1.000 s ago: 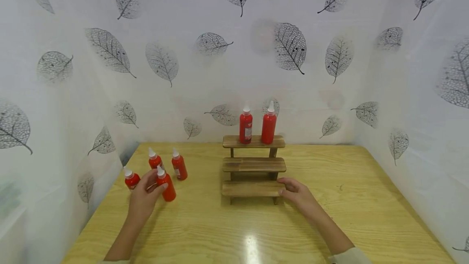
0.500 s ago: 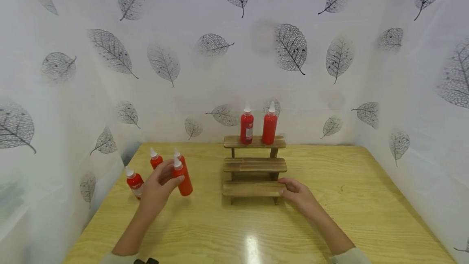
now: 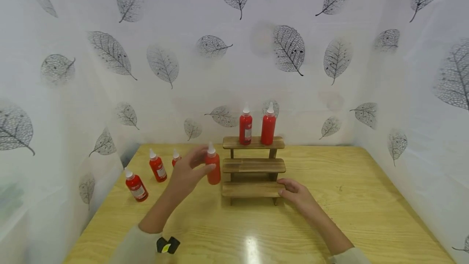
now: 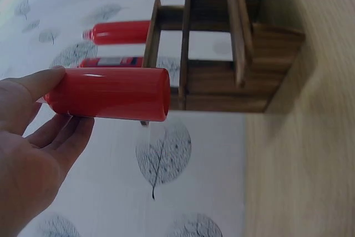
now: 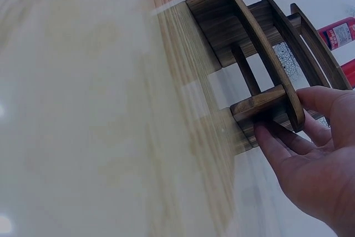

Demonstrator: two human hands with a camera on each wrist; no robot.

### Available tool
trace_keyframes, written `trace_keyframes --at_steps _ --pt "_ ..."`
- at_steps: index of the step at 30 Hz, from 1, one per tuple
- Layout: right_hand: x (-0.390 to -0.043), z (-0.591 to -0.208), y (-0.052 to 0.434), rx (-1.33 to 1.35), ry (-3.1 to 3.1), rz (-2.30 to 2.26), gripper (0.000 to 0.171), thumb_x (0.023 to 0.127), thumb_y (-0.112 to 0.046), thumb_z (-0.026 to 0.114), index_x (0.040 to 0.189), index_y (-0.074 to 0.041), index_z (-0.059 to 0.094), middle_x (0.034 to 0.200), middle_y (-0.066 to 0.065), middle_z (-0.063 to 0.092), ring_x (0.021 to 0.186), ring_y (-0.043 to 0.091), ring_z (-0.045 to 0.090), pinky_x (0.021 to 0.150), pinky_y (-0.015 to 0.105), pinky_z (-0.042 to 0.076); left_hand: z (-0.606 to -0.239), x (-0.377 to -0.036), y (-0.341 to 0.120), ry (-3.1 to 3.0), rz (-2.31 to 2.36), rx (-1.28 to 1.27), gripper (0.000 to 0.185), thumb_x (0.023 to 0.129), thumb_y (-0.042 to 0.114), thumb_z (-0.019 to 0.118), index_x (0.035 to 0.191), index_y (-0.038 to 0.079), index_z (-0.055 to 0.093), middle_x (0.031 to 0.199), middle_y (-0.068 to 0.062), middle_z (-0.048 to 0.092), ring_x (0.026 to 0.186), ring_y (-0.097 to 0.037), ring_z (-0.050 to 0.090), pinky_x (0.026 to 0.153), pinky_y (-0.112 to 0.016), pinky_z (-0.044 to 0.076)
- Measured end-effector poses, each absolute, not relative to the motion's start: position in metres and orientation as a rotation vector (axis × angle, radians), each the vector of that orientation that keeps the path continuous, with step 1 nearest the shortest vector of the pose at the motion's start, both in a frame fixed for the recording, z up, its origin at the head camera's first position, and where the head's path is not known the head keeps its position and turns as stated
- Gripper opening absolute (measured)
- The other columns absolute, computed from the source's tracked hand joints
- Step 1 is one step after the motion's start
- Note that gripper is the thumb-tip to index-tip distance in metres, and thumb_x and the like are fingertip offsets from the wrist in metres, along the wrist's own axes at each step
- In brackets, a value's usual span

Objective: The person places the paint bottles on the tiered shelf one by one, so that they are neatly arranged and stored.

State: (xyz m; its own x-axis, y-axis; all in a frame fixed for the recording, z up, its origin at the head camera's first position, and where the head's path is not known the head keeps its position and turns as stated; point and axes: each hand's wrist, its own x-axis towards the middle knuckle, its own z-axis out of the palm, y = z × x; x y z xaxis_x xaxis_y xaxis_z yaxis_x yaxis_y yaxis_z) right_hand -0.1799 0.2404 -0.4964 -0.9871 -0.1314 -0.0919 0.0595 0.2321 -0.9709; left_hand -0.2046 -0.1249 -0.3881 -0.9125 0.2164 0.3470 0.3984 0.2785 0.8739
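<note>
Carrying step: my left hand [image 3: 188,170] fingers clamped round a red bottle [image 3: 213,169] held just left of the rack [image 3: 254,166], right hand [image 3: 294,192] pinching its near step; next, I judge, set it upright on a free step.

Both hands bare. Pale, off-white long sleeves on both arms, left sleeve [image 3: 137,241], right sleeve [image 3: 348,256]. Small black device with yellow mark [image 3: 167,245] strapped at the left wrist.
</note>
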Motion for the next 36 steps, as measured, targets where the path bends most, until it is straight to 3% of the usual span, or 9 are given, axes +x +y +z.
trace_keyframes --at_steps 14,19,23,36 --pt "-0.178 -0.496 0.241 -0.070 2.354 -1.845 0.048 0.097 -0.029 0.068 0.140 -0.011 0.057 0.154 0.019 0.045 0.149 0.043 0.029 0.119 0.061 0.029 -0.377 -0.238 -0.041 -2.394 -1.765 -0.846 0.049 0.091 0.020 0.077 0.136 0.021 0.059 0.125 -0.001 0.068 0.112 -0.019 0.067 0.101 -0.043 0.055" --pt "-0.180 -0.497 0.239 -0.068 2.366 -1.846 0.047 0.096 -0.029 0.069 0.138 -0.010 0.059 0.152 0.017 0.049 0.148 0.043 0.032 0.118 0.059 0.033 -0.376 -0.248 -0.015 -2.418 -1.671 -0.922 0.052 0.091 0.019 0.076 0.139 0.016 0.056 0.129 -0.005 0.068 0.117 -0.021 0.067 0.102 -0.037 0.054" --pt "-0.180 -0.496 0.239 -0.063 2.376 -1.841 0.046 0.096 -0.029 0.069 0.137 -0.010 0.059 0.151 0.017 0.049 0.148 0.042 0.032 0.117 0.059 0.034 -0.374 -0.253 0.003 -2.448 -1.660 -0.949 0.049 0.092 0.020 0.076 0.137 0.019 0.056 0.130 -0.005 0.067 0.119 -0.020 0.066 0.104 -0.035 0.053" --pt "-0.181 -0.497 0.239 -0.074 2.389 -1.825 0.048 0.096 -0.030 0.068 0.139 -0.010 0.058 0.153 0.016 0.048 0.148 0.042 0.031 0.116 0.061 0.034 -0.377 -0.265 0.027 -2.495 -1.647 -0.931 0.050 0.094 0.014 0.072 0.140 0.016 0.052 0.135 -0.007 0.065 0.123 -0.022 0.064 0.105 -0.036 0.052"
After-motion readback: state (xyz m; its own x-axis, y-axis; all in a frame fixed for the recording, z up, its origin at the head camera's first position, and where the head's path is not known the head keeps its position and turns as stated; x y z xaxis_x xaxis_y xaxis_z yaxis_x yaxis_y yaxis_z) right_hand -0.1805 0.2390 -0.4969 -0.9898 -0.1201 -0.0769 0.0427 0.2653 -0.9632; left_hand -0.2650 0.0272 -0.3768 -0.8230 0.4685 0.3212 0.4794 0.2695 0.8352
